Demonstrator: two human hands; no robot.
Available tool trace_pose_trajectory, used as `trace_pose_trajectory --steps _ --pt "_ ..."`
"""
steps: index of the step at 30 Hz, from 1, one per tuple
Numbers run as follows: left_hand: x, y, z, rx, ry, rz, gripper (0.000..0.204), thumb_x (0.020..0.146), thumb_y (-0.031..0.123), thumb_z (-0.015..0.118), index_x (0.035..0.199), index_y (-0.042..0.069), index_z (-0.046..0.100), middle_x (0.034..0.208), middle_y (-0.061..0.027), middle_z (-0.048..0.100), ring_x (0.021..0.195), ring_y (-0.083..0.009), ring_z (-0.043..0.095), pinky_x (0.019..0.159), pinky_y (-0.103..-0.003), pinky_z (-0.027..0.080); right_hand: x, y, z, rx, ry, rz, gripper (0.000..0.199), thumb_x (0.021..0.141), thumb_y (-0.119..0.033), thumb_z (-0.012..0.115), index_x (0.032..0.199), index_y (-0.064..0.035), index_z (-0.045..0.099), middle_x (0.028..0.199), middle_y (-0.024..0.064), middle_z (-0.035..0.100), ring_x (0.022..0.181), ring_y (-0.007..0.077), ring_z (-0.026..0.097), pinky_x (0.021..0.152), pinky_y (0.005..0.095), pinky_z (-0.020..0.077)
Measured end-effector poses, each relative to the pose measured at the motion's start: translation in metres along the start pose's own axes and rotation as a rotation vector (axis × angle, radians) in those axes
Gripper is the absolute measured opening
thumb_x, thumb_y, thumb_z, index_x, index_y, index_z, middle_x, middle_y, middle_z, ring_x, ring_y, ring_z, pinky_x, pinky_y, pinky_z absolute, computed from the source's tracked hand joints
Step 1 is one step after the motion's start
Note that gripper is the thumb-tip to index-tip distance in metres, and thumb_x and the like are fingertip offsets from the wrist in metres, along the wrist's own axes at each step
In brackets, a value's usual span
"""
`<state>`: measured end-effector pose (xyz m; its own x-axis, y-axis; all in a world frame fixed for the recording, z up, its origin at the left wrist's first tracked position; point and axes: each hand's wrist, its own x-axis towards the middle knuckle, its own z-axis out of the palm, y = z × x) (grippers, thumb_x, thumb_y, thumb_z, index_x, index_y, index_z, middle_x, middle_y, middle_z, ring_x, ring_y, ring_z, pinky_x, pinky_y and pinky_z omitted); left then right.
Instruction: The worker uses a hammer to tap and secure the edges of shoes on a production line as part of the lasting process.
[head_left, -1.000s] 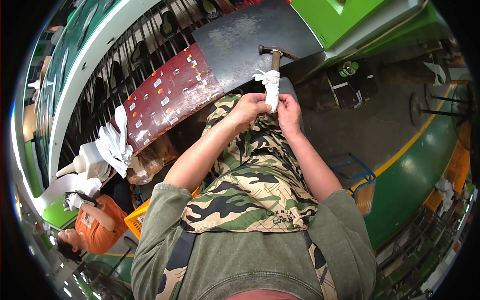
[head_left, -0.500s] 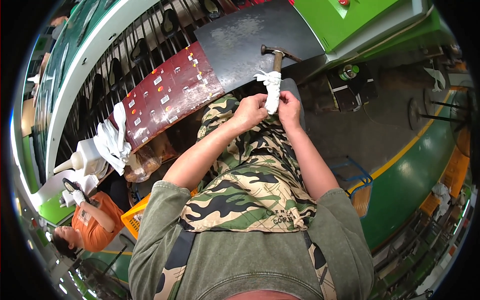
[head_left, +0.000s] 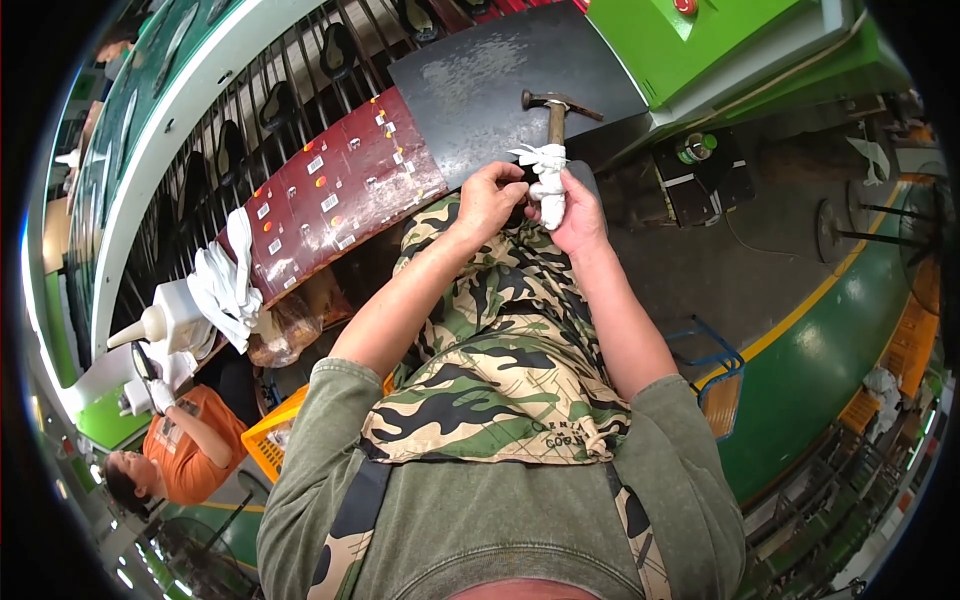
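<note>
At about 9 o'clock a white glue bottle and white rags are seen on the bench. Near 12 o'clock the left hand is pinched shut on the white cloth wrap of the hammer. The right hand is clamped around the handle. If the wrap is pulled unevenly, it could loosen, and the hammer could slip onto the camouflage apron.

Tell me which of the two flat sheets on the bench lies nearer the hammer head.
The dark grey sheet: the hammer head sits over it. The dark red sheet, dotted with small stickers, lies further to the left.
</note>
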<state>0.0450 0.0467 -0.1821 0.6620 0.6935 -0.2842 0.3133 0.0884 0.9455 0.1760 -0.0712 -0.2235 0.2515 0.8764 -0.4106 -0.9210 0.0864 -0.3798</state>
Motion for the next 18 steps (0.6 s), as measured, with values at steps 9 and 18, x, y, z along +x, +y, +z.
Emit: trace_pose_trajectory --steps 9,18 --pt "-0.020 -0.008 0.007 -0.102 -0.157 -0.035 0.022 0.089 0.004 0.068 0.110 -0.003 0.066 0.095 -0.0084 0.069 0.085 -0.0137 0.066 0.076 -0.026 0.053 0.013 0.000 -0.002 -0.042 0.132 -0.045 0.036 0.097 -0.026 0.062 0.120 0.0029 0.059 0.109 0.0163 0.068 0.100 0.0276 0.067 0.089 0.0411 0.0549" --pt "-0.003 -0.016 0.011 -0.287 -0.009 -0.127 0.012 0.089 0.005 0.062 0.097 -0.002 0.068 0.079 -0.0068 0.069 0.065 -0.0119 0.065 0.061 -0.027 0.054 0.008 0.001 0.010 -0.105 0.134 0.021 0.041 0.100 -0.024 0.052 0.129 0.0036 0.053 0.120 0.0228 0.065 0.104 0.0327 0.067 0.092 0.0449 0.0541"
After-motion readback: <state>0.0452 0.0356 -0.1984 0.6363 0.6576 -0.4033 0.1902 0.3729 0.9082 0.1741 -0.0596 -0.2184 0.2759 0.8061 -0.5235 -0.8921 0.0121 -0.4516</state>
